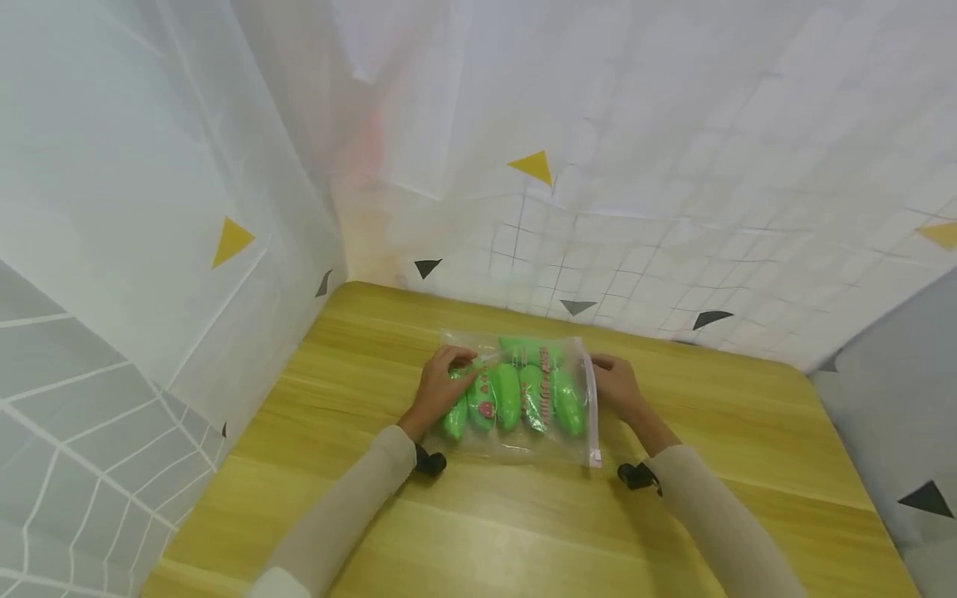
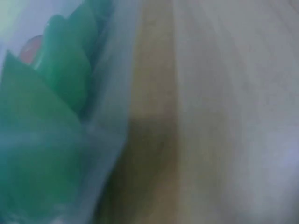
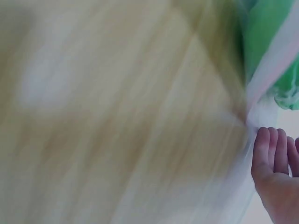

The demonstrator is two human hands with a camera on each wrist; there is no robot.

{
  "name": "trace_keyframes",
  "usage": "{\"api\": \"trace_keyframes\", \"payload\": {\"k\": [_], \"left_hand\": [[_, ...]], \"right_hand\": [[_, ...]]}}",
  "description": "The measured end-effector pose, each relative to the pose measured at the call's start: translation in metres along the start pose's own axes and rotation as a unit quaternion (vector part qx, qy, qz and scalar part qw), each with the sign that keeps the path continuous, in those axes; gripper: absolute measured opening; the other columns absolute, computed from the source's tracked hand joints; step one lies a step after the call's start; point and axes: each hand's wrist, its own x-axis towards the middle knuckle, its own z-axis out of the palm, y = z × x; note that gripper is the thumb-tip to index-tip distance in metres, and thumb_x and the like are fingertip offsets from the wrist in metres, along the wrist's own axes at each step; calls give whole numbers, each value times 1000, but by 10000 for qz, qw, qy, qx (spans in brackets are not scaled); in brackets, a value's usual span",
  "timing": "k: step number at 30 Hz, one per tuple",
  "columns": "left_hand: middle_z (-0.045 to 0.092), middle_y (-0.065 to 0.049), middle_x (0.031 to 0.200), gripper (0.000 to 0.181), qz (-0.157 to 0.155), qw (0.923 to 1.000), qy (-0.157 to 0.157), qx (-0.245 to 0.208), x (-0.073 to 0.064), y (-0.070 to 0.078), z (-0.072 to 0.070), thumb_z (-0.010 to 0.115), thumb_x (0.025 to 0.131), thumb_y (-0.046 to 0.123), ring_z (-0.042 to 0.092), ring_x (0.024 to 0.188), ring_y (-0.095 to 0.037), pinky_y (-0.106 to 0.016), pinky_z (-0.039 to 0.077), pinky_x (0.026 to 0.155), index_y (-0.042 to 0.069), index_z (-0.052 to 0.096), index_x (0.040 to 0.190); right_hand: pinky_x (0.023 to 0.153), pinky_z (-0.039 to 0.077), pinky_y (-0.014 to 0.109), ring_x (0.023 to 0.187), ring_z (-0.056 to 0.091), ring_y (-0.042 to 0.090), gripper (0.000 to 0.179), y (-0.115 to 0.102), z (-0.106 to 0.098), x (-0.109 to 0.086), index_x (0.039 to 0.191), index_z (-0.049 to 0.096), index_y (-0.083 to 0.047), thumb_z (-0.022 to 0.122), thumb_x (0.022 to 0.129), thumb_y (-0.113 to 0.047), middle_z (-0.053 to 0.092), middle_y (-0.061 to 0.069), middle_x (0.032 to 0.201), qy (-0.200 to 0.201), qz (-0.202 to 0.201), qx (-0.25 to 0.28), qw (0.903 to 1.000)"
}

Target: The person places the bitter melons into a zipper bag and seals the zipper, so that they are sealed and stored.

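Note:
A clear zip bag (image 1: 478,455) lies flat on the wooden table, with a pale pink zip strip (image 1: 592,399) along its right side. Inside are several bright green, elongated pieces (image 1: 508,397), some with pink markings; their exact kind is unclear. My left hand (image 1: 439,390) rests over the bag's left part, thumb and fingers apart around the upper end of the leftmost piece. At the zip side, my right hand (image 1: 619,387) touches the bag's edge. The right wrist view shows these fingers (image 3: 280,149) fairly straight against the plastic, the thumb hidden.
The wooden table (image 1: 516,531) extends around the bag on every side. Pale sheets with yellow and dark triangles (image 1: 532,168) hang behind and beside it. Black wrist mounts (image 1: 429,462) sit below both hands. The left wrist view is blurred and shows no hand.

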Motion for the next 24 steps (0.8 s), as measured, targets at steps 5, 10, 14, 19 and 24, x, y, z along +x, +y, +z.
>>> {"api": "trace_keyframes", "payload": {"k": [5, 10, 14, 19, 24], "left_hand": [[62, -7, 111, 23, -24, 9997, -120, 231, 9, -1, -6, 67, 93, 11, 59, 107, -23, -42, 49, 97, 3, 66, 114], [61, -9, 114, 27, -630, 9967, -94, 505, 25, -5, -18, 64, 95, 17, 56, 108, -26, -45, 48, 95, 2, 66, 118], [56, -15, 123, 38, -1751, 9826, -331, 529, 33, -10, -29, 62, 95, 23, 52, 114, -31, -46, 47, 97, 1, 59, 127], [51, -21, 134, 49, -2587, 9610, -750, 623, 35, -16, -39, 59, 98, 30, 51, 122, -36, -48, 45, 101, 0, 49, 136], [53, -20, 133, 52, -2812, 9541, -808, 644, 34, -21, -41, 60, 97, 32, 52, 122, -36, -47, 46, 101, 0, 47, 136]], "right_hand": [[78, 59, 33, 89, 68, 21, 50, 7, -11, -13, 127, 55, 12, 51, 102, -31, 65, 24, 113, -295, 345, 450, 9980], [81, 58, 43, 90, 71, 28, 69, 8, -20, -27, 125, 52, 18, 51, 100, -46, 67, 27, 109, -964, 707, 1056, 9872], [83, 56, 51, 97, 68, 37, 83, 7, -25, -37, 127, 48, 20, 52, 95, -57, 64, 31, 113, -1688, 1281, 1636, 9635], [86, 54, 54, 104, 64, 40, 73, 11, -28, -47, 131, 42, 21, 54, 98, -44, 60, 32, 118, -2743, 1715, 1825, 9285], [90, 51, 55, 108, 62, 42, 50, 14, -25, -56, 128, 49, 16, 55, 101, -26, 60, 33, 119, -3299, 1902, 2232, 8973]]}}
